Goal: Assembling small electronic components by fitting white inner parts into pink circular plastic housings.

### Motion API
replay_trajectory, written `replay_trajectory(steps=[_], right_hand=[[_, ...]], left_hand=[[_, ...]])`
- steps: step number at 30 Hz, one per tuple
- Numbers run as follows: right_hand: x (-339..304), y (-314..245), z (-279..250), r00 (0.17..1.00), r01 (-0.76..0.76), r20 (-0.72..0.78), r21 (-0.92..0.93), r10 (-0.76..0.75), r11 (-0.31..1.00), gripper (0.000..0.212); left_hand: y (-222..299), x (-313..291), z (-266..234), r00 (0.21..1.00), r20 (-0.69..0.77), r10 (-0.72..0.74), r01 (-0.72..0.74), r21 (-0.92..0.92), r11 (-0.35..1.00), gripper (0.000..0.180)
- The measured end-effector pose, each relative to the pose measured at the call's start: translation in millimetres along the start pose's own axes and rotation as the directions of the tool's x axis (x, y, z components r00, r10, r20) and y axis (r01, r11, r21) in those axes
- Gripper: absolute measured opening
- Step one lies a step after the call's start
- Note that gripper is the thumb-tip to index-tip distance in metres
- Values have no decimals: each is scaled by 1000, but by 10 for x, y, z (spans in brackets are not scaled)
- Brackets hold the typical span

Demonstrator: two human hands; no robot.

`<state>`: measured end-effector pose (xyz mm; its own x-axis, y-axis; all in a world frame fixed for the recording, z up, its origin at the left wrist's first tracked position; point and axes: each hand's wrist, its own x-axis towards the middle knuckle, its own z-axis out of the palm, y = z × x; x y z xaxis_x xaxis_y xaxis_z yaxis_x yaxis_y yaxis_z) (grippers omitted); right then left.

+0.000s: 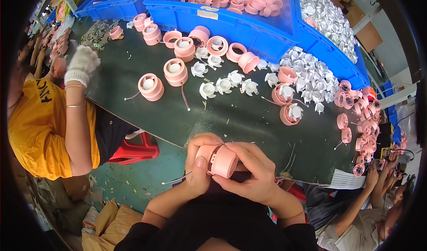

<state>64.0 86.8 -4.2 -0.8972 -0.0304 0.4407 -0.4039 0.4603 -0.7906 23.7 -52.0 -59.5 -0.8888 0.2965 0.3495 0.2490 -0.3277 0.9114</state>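
Observation:
Both my hands are closed around a round pink plastic fan housing (pixel 224 163), held just off the near table edge. My left hand (pixel 195 171) grips its left part, thumb pressed on the side. On the right part, the fingers and thumb of my right hand (pixel 255 173) are wrapped. A gap shows between the two pink parts. Below my left hand a thin wire (pixel 176 178) with a small plug sticks out. Ahead on the table stand pink housings with white centres (pixel 151 86), some trailing wires, and several loose white fan blades (pixel 223 85).
A blue bin (pixel 267 44) of pink rings stands at the back, beside another heaped with white blades (pixel 327 20). More blades (pixel 311 75) and pink housings (pixel 367 131) lie to the right. A gloved co-worker (pixel 82 66) works at left; others sit at right. A red stool (pixel 138 151) stands left.

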Motion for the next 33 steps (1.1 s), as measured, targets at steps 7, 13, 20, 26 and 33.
replay_trajectory(steps=[7, 13, 20, 26, 33], right_hand=[[13, -11, -38, 999, -24, 31, -16, 24, 1000, 55], [12, -3, 2, 1000, -12, -4, 3, 12, 1000, 54], [-14, 14, 27, 1000, -3, -9, 2, 3, 1000, 55], [-22, -2, 19, 1000, 12, -8, 11, -12, 1000, 56], [-3, -5, -30, 1000, 1, -3, 22, 0, 1000, 55]], left_hand=[[8, 12, -1, 1000, 8, -11, 11, -16, 1000, 41], [-3, 1, -8, 1000, 11, 5, -5, 0, 1000, 39], [-4, -11, 0, 1000, 16, 16, -16, -1, 1000, 39], [8, -23, -3, 998, 25, 55, -56, 44, 997, 40], [-9, -17, 1, 999, 37, 39, -39, -11, 999, 39]])
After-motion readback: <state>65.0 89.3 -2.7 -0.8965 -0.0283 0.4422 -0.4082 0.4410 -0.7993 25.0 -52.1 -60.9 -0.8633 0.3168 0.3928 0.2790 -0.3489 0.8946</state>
